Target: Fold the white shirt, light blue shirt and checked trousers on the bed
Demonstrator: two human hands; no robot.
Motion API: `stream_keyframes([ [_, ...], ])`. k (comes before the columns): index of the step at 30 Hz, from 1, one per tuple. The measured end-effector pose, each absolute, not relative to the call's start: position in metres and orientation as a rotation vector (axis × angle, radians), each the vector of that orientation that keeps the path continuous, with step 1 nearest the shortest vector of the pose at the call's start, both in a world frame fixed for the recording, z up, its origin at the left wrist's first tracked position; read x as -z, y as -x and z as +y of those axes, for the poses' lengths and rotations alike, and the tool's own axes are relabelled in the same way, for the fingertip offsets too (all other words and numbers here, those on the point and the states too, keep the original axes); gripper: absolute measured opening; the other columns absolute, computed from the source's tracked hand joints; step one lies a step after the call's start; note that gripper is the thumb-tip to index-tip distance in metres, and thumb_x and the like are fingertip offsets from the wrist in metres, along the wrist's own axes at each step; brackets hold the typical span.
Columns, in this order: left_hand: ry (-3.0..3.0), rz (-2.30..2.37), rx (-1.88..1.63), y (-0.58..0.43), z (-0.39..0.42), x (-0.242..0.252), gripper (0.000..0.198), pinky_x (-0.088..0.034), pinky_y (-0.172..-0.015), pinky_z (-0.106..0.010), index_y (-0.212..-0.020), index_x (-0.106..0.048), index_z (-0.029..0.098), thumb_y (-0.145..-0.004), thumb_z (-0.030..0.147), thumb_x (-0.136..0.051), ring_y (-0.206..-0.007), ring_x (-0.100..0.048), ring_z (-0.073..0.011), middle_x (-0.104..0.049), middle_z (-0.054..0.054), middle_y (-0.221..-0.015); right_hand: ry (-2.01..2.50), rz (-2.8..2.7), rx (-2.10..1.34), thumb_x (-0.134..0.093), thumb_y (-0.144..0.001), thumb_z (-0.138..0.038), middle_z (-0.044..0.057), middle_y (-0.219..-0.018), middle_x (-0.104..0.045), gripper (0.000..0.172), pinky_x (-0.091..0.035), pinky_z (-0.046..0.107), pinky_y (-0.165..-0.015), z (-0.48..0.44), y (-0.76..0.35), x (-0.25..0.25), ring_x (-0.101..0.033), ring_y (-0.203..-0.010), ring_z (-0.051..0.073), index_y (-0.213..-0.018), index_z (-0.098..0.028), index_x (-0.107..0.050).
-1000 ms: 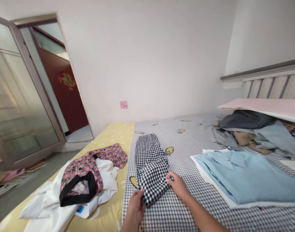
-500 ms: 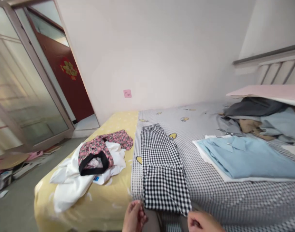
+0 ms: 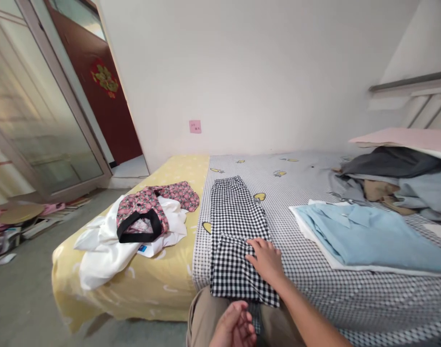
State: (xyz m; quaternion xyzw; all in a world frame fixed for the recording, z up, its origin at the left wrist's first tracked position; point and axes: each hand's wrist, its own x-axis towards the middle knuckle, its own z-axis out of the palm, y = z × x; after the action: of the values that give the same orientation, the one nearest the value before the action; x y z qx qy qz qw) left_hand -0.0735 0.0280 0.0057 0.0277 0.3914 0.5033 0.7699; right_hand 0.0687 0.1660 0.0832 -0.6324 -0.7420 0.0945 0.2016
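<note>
A black-and-white checked garment (image 3: 235, 226) lies stretched flat on the bed (image 3: 314, 299), its near end hanging over the edge. My right hand (image 3: 265, 258) rests flat on its lower part, fingers spread and open. My left hand (image 3: 235, 325) is low at the bed's edge just below the garment's hem, palm up with the fingers loosely curled, holding nothing.
A folded light blue shirt (image 3: 368, 236) on white cloth lies to the right, with a heap of grey, tan and blue clothes (image 3: 397, 183) behind it. A pink floral top (image 3: 148, 207) sits on white clothing at the left. A glass door (image 3: 32, 120) stands left.
Both hands pulled the crumpled checked garment straight toward the bed's edge, then let go. My right hand has moved up onto the cloth and lies flat; the left has opened below the hem.
</note>
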Motion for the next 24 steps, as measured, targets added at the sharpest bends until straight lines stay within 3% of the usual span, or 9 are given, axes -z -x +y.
stream_keyframes([
  [3,-0.002,0.823,-1.040,0.069,0.035,0.025,0.041,-0.048,-0.064,-0.026,-0.095,-0.062,0.022,-0.067,0.030,-0.091,-0.069,-0.069,-0.0165,-0.070,0.000,-0.078,1.826,-2.059,-0.245,-0.068,-0.084,-0.029,0.007,-0.112,-0.068,0.016,-0.043,0.045,-0.085,0.175,-0.068,-0.082,-0.060,-0.107,0.032,-0.100,-0.026,-0.069],
  [6,-0.029,0.742,-1.080,0.070,0.037,0.036,0.045,-0.050,-0.072,-0.028,-0.103,-0.060,0.025,-0.070,0.038,-0.089,-0.078,-0.071,-0.0172,-0.071,0.001,-0.085,1.812,-2.078,-0.205,-0.067,-0.085,-0.030,0.004,-0.104,-0.067,0.007,-0.041,0.042,-0.087,0.180,-0.075,-0.083,-0.059,-0.103,0.028,-0.090,-0.026,-0.065],
  [9,-0.034,0.688,-1.096,0.071,0.035,0.033,0.049,-0.050,-0.077,-0.029,-0.106,-0.060,0.025,-0.070,0.042,-0.089,-0.081,-0.070,-0.0169,-0.070,0.001,-0.087,1.811,-2.090,-0.176,-0.066,-0.086,-0.032,0.004,-0.112,-0.066,0.012,-0.038,0.044,-0.094,0.186,-0.081,-0.082,-0.057,-0.110,0.028,-0.097,-0.026,-0.064],
  [14,0.009,0.698,-1.124,0.063,0.037,0.023,0.036,-0.047,-0.076,-0.029,-0.105,-0.059,0.025,-0.079,0.041,-0.080,-0.078,-0.067,-0.0166,-0.068,0.001,-0.087,1.860,-2.132,-0.239,-0.069,-0.082,-0.030,0.006,-0.140,-0.059,0.049,-0.037,0.052,-0.100,0.201,-0.084,-0.073,-0.052,-0.126,0.033,-0.130,-0.032,-0.059],
  [17,0.082,0.718,-1.148,0.057,0.040,0.012,0.025,-0.045,-0.074,-0.029,-0.107,-0.059,0.024,-0.091,0.044,-0.064,-0.077,-0.065,-0.0165,-0.067,-0.002,-0.089,1.836,-2.185,-0.255,-0.066,-0.083,-0.032,0.004,-0.141,-0.059,0.037,-0.037,0.052,-0.101,0.205,-0.085,-0.070,-0.054,-0.125,0.032,-0.121,-0.034,-0.066],
  [20,0.113,0.750,-1.167,0.056,0.041,-0.001,0.039,-0.046,-0.076,-0.032,-0.115,-0.059,0.022,-0.099,0.054,-0.043,-0.082,-0.065,-0.0185,-0.067,-0.006,-0.097,1.801,-2.211,-0.222,-0.063,-0.085,-0.031,0.004,-0.137,-0.062,0.024,-0.035,0.053,-0.105,0.199,-0.083,-0.071,-0.054,-0.125,0.032,-0.109,-0.031,-0.068],
  [24,0.118,0.832,-1.169,0.059,0.038,-0.009,0.065,-0.046,-0.082,-0.038,-0.132,-0.056,0.023,-0.097,0.067,-0.022,-0.102,-0.065,-0.0251,-0.061,-0.013,-0.132,1.558,-2.290,-0.246,-0.062,-0.083,-0.027,0.005,-0.128,-0.068,0.023,-0.028,0.052,-0.112,0.167,-0.079,-0.084,-0.054,-0.126,0.030,-0.105,-0.028,-0.067],
])
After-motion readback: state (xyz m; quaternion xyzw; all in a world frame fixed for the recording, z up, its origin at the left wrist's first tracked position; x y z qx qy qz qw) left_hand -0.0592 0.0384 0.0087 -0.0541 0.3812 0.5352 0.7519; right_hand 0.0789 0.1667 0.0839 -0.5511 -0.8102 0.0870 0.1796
